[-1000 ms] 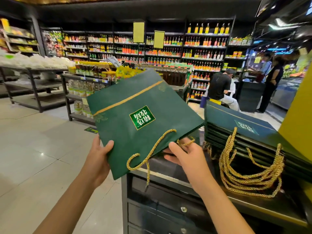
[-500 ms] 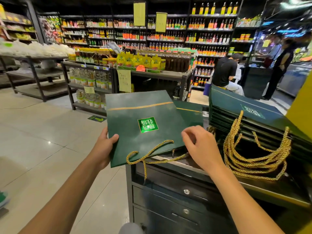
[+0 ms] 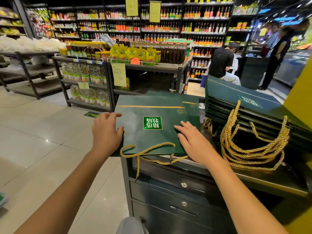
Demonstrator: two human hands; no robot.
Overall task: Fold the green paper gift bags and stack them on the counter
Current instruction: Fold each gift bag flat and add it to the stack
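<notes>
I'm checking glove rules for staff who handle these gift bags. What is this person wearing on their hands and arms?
Nothing that shows. The left hand and right hand are bare: no gloves, rings or watch visible. The left forearm and right forearm are uncovered to the frame's edge, with no sleeve or wristband.

One wide-angle camera, worn on a person's head, looks forward and down across a shop counter [image 3: 270, 180] close below the lens, with stocked grocery shelves [image 3: 168, 29] well beyond it.
</notes>
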